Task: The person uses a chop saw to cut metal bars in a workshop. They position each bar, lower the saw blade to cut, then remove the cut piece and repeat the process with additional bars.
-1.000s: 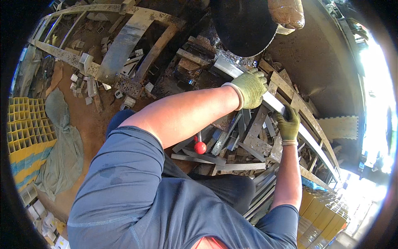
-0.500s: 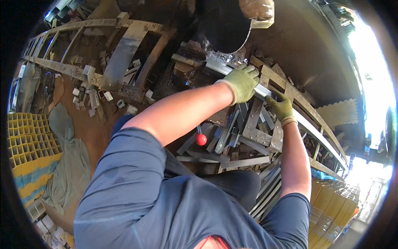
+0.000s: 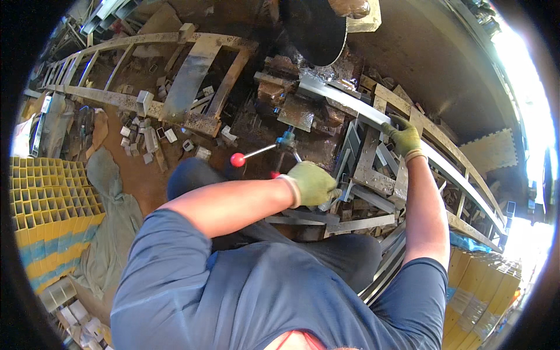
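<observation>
Running from beneath a large dark saw blade (image 3: pixel 315 35) toward the far right rim is a long silvery metal tube (image 3: pixel 344 102). My gloved right hand (image 3: pixel 403 139) is closed around this tube, to the right of the blade. My gloved left hand (image 3: pixel 314 184) is in front of the vise (image 3: pixel 296 112), its fingers curled. One spoke of the vise's crank handle (image 3: pixel 286 141) runs into that hand, which covers the spoke's end. Two other spokes end in red ball knobs; one red knob (image 3: pixel 237 159) points left, and the other is partly behind my left wrist.
A ladder-like metal rack (image 3: pixel 131 105) stretches left, with cut tube pieces (image 3: pixel 149 143) on the floor beside it. Metal offcuts (image 3: pixel 373 201) lie below my right hand. Yellow-wrapped tube bundles (image 3: pixel 55 216) stand at left, beside a grey cloth (image 3: pixel 114 216).
My left hand has left the tube and come down toward me to the crank handle. The handle has turned, so its red knobs sit elsewhere. My right hand stays on the tube.
</observation>
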The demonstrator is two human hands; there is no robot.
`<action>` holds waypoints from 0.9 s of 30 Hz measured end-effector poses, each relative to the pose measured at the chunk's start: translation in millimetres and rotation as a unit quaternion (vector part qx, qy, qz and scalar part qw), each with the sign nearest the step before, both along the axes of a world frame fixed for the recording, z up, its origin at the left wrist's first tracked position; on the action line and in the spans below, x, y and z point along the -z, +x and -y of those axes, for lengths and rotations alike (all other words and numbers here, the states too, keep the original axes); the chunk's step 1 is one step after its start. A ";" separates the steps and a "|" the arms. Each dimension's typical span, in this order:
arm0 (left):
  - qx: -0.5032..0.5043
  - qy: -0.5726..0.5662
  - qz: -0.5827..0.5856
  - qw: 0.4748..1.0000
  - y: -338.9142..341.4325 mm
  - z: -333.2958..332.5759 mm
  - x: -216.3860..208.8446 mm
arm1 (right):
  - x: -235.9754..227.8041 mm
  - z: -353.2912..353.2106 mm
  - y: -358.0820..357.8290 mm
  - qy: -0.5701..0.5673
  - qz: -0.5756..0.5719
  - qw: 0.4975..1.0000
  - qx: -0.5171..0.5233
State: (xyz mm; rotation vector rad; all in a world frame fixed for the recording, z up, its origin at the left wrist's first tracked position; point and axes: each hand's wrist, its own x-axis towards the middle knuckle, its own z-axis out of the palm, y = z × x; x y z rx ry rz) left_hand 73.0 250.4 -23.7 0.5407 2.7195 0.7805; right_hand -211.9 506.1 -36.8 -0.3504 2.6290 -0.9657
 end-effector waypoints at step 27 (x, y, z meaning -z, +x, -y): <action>0.099 -0.156 0.102 0.977 -15.4 -45.0 27.4 | -16.9 5.6 11.1 0.001 -0.003 1.000 0.001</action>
